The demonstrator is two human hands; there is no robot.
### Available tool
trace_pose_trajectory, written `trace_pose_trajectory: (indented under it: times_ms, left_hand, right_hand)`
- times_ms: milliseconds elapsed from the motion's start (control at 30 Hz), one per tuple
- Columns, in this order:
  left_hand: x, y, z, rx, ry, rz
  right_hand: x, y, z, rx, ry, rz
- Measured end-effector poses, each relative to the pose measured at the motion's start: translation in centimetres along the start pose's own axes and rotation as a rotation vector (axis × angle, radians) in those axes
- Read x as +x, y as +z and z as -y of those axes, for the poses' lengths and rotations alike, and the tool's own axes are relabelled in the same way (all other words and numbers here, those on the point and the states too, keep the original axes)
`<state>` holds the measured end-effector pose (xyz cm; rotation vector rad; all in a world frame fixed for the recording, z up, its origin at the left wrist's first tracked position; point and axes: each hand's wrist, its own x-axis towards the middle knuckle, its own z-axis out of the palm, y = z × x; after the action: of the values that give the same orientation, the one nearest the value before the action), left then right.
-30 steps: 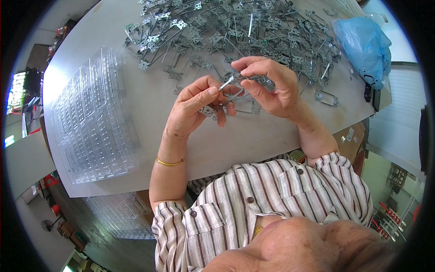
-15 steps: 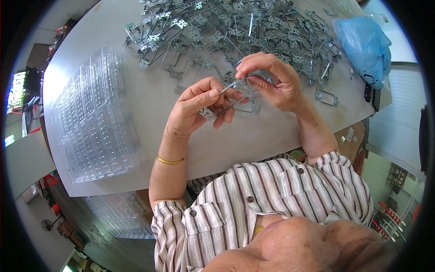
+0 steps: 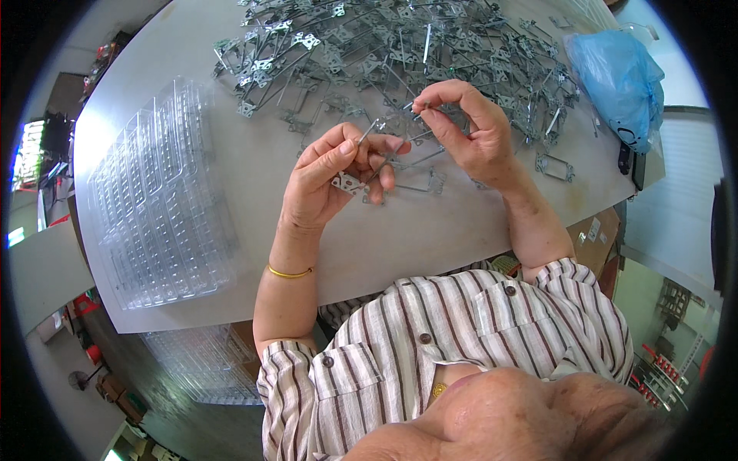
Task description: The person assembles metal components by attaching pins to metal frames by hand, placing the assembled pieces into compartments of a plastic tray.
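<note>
My left hand point(image 3: 323, 173) is closed on a metal bracket frame, a piece with a punched end plate point(image 3: 348, 183) and thin rods. Its thumb and forefinger pinch one rod while the plate shows below, beside the palm. Over the near edge of the heap, my right hand point(image 3: 478, 137) has thumb and forefinger pressed together at the tips. A small bit of metal shows at those fingertips, too small to name. Between and just below the hands, another bracket frame point(image 3: 435, 183) lies on the table.
A large heap of metal bracket frames point(image 3: 346, 58) covers the far middle of the table point(image 3: 369, 261). Clear plastic trays point(image 3: 165, 207) are stacked at the left. A blue plastic bag point(image 3: 617, 84) sits at the far right, and one single frame point(image 3: 554, 166) lies near it.
My hands have drawn apart. The right has moved slightly up and to the right, off the frame's far end; the left has shifted a little left with the bracket frame.
</note>
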<state>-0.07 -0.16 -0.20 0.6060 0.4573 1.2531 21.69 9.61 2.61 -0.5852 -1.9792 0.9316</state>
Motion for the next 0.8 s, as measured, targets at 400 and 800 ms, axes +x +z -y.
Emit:
trace_pose_trajectory:
  times_ms: [400,800]
  left_hand:
    - [0.1,-0.3,0.3,0.042,0.013,0.009]
    - [0.0,0.1,0.3,0.074,-0.003,-0.009]
  right_hand:
    - [-0.4,0.5,1.2,0.074,-0.029,-0.152]
    - [-0.4,0.1,1.2,0.047,-0.168,-0.046]
